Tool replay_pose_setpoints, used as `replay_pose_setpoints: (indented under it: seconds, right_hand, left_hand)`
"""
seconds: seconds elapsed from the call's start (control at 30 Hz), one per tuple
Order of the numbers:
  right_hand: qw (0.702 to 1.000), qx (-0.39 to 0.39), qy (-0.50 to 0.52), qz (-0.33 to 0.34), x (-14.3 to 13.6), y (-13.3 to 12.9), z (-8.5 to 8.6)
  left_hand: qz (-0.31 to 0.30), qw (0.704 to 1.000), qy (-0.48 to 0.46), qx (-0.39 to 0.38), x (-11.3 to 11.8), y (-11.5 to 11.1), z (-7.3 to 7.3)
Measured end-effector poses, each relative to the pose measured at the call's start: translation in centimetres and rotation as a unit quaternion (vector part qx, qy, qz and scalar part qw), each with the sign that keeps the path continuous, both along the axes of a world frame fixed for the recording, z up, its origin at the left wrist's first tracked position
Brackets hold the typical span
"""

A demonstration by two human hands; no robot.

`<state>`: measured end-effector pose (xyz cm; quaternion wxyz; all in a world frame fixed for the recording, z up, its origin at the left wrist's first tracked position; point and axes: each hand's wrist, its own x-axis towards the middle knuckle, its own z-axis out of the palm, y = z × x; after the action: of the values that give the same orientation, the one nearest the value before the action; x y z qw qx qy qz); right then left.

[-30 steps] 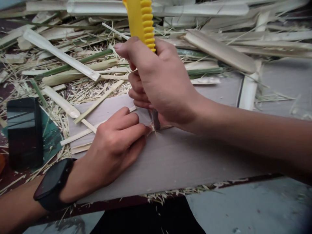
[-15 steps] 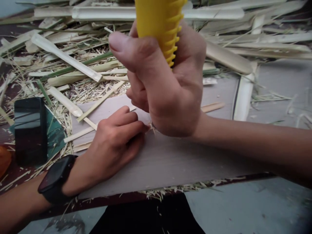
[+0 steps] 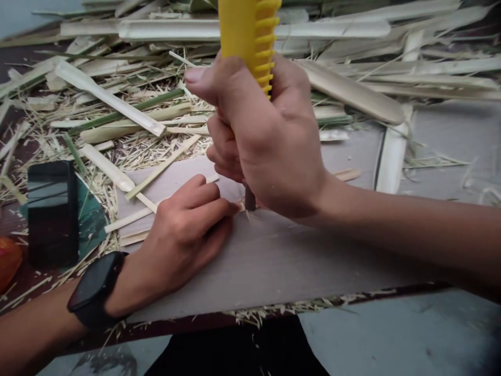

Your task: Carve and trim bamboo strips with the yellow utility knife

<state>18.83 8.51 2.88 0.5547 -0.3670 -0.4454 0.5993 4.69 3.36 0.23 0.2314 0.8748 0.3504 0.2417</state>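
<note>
My right hand (image 3: 270,136) is wrapped in a fist around the thick yellow handle (image 3: 238,31) of an upright tool, ridged along one side. Below the fist a narrow dark metal blade (image 3: 249,199) points down at the board (image 3: 274,261). My left hand (image 3: 191,224) rests on the board with its fingers curled and pressed together, fingertips beside the blade. A pale sliver at those fingertips looks like the end of a thin bamboo strip, mostly hidden by the hand. Other thin strips (image 3: 131,216) lie on the board by the left hand.
Split bamboo pieces (image 3: 113,99) and shavings cover the far side. A phone (image 3: 52,214) lies at left over a green sheet (image 3: 90,216), near an orange object (image 3: 8,261). A wider bamboo piece (image 3: 391,156) lies at right. The table's near edge (image 3: 195,321) carries shavings.
My right fist and the yellow-handled tool have shifted slightly left and become more upright, showing the blade beneath. My left hand stays nearly in place; the view has shifted slightly.
</note>
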Motion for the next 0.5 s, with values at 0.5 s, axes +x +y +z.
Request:
replay_pose_setpoints:
  seconds: [0.5]
  right_hand:
    - [0.998,-0.032,-0.046,0.018,0.01,0.5,-0.31]
  left_hand:
    - [-0.001,1.0,-0.009,0.007,0.05,0.02,-0.18]
